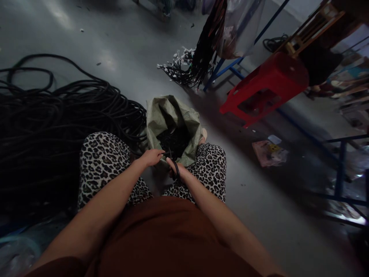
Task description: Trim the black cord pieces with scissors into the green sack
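Left hand [151, 157] pinched a short black cable piece [168, 154]; right hand [176, 169] closed round black-handled cutters [175, 166], both just over the open green sack [173, 119] between the knees; black cable coils [57, 115] heaped on the floor beside it.

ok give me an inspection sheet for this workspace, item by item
surface: grey concrete floor, glossy, small bits of debris scattered on it
job's things: open green woven sack between the knees, dark pieces inside; short black cable piece in the hands
clutter: pink packet and scraps on the floor to the right
grippers: left hand and right hand both closed on the cable piece, just above the sack's mouth
cables: big heap of black cable on the left; bundle of black leads with white ends hanging ahead
surroundings: red plastic stool, blue metal frame, wooden rack at the upper right
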The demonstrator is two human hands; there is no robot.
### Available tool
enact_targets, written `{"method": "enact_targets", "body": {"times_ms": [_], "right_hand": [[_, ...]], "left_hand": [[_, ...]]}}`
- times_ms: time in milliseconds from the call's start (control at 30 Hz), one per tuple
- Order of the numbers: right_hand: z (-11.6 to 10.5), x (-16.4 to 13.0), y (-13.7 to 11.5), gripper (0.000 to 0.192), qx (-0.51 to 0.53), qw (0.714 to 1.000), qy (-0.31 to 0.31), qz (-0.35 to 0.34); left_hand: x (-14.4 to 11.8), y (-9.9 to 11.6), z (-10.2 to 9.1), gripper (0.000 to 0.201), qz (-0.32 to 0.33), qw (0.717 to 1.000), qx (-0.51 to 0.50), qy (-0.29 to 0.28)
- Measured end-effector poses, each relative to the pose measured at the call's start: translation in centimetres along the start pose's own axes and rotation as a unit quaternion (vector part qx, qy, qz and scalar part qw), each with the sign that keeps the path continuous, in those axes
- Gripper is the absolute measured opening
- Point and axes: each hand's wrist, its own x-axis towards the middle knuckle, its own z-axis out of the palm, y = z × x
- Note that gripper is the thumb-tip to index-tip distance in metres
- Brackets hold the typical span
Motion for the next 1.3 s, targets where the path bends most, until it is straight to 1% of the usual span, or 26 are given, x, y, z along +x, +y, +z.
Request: {"method": "enact_targets", "body": {"times_ms": [200, 367, 533, 633, 800, 1000, 1133, 1300], "right_hand": [[0.0, -1.0, -0.4, 0.056, 0.043, 0.999, -0.015, 0.014], [-0.1, -1.9, -1.0, 0.053, 0.06, 0.998, -0.015, 0.022], [-0.2, -2.0, -1.1, 0.051, 0.048, 0.998, -0.014, 0.035], [-0.2, -1.8, -1.0, 0.047, 0.059, 0.997, -0.017, 0.044], [-0.2, -1.7, -1.3, 0.035, 0.069, 0.996, 0.02, 0.055], [-0.1, -1.7, -1.2, 0.02, 0.053, 0.996, 0.041, 0.051], [-0.1, -1.6, -1.0, 0.019, 0.044, 0.997, 0.054, 0.044], [-0.2, -1.5, -0.8, 0.022, 0.018, 0.998, 0.043, 0.035]], "left_hand": [[0.3, -0.3, 0.1, 0.041, 0.003, 1.0, -0.006, 0.007], [0.4, -0.2, 0.2, 0.04, 0.005, 1.0, -0.015, 0.014], [0.2, -0.1, 0.2, 0.039, 0.015, 0.999, -0.01, 0.029], [0.1, -0.1, 0.0, 0.038, 0.012, 0.999, -0.008, 0.034], [0.1, 0.0, 0.0, 0.037, 0.011, 0.999, -0.002, 0.03], [0.1, 0.1, 0.1, 0.036, 0.012, 1.0, 0.005, 0.026], [0.1, 0.2, 0.0, 0.036, 0.006, 1.0, 0.011, 0.02], [0.3, 0.1, 0.0, 0.037, 0.006, 1.0, 0.016, 0.016]]}}
